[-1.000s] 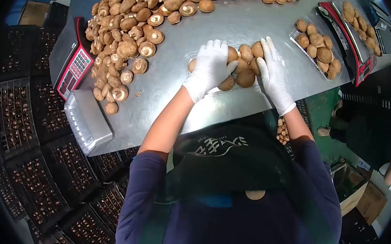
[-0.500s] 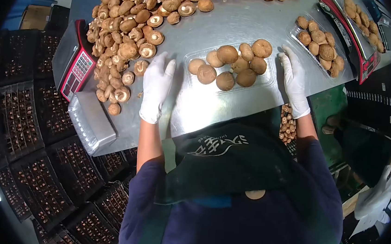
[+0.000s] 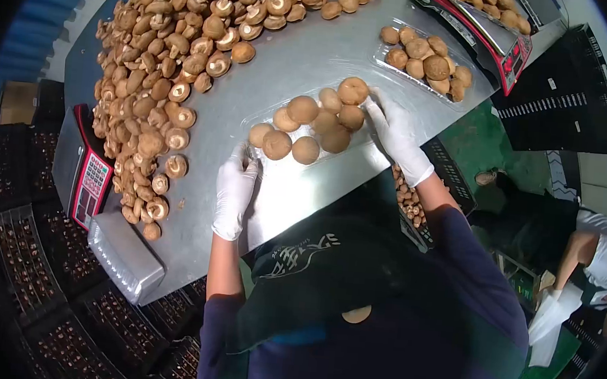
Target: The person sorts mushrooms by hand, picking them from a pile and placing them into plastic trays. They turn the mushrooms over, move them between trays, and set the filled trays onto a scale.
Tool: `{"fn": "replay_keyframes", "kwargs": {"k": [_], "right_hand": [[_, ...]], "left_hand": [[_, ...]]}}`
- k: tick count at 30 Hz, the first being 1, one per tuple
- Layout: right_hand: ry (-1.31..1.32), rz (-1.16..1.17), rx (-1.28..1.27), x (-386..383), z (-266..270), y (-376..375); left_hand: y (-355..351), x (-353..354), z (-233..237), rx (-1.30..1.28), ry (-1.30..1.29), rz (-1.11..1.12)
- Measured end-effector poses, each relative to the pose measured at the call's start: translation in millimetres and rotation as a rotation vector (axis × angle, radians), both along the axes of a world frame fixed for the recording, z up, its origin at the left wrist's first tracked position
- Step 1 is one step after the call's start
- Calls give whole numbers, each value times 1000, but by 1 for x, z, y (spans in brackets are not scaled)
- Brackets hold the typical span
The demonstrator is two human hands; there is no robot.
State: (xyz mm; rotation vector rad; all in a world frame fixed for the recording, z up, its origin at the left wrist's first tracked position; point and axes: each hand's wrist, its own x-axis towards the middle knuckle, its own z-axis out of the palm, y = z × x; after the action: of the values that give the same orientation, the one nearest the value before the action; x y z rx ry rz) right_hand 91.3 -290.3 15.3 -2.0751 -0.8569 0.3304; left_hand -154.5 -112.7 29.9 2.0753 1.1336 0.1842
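**Left hand (image 3: pixel 235 191) and right hand (image 3: pixel 397 134) bracket the mushroom tray (image 3: pixel 320 158)**

Head view: both gloved hands are well apart, one at each end of the clear plastic tray, which lies on the metal table (image 3: pixel 294 51) directly ahead of the person. The left hand's fingertips meet the tray's near-left corner. Whether they pinch the rim or only press against it cannot be told from here. The right hand lies with its fingers spread against the tray's right end, touching the outermost of the mushrooms (image 3: pixel 305 150) inside and closed round nothing. The caps are heaped rather than level, with the highest ones at the far right.

The step in hand appears to be steadying and squaring the filled tray. The thin plastic probably flexes, so it is better carried from under both ends than squeezed at one corner. Pressure should be even, or the tall caps on the right may roll out. A low slide across the smooth table looks safer than a lift.

The same view shows what lies around it. The loose mushroom pile (image 3: pixel 162 69) sits to the left, near the tray but not touching it. A second filled tray (image 3: pixel 423 59) lies just beyond the right hand. A red-keyed scale (image 3: pixel 88 171) and a stack of empty trays (image 3: pixel 124 257) sit at the table's left edge. Another person (image 3: pixel 593 258) works well off to the right.
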Motion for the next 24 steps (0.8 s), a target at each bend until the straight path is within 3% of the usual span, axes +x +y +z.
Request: {"fn": "replay_keyframes", "kwargs": {"k": [1,5,6,7,8,9,11,12,14,15,16,17,18,19,23,24], "right_hand": [[73,-41,-18,0,3,-4],[-145,-168,-79,10,-14,-42],[-105,-211,-86,6,2,-48],[-137,-186,-110,17,-5,-61],[-7,-226,-69,14,3,-64],[65,-256,-19,32,-29,-82],[263,-229,82,47,-39,-90],[216,-217,54,53,-41,-94],[58,-222,26,64,-46,-112],[58,-221,20,61,-36,-107],[-14,-246,17,55,-17,-99],[-88,-279,12,53,-8,-95],[-129,-295,9,59,-9,-93],[-104,-305,-1,53,2,-82],[-281,-302,67,47,10,-67],[-319,-297,63,46,10,-66]], "left_hand": [[-3,3,2,29,-17,-28],[-6,44,16,-90,-59,-100],[-5,54,18,-73,36,-132],[-5,61,-5,119,-113,-212],[-3,62,-31,-6,-445,-260],[-2,73,-26,-77,-105,-200],[6,68,-31,100,-312,-227],[16,55,-27,109,-299,-191],[30,27,-16,569,-290,-41],[43,11,-13,645,-145,146],[50,-6,-10,902,-95,245],[58,-22,2,828,127,328],[69,-41,-15,939,229,403],[69,-52,-6,812,395,365],[81,-87,-38,805,146,281],[72,-71,-27,381,-269,382]]}}
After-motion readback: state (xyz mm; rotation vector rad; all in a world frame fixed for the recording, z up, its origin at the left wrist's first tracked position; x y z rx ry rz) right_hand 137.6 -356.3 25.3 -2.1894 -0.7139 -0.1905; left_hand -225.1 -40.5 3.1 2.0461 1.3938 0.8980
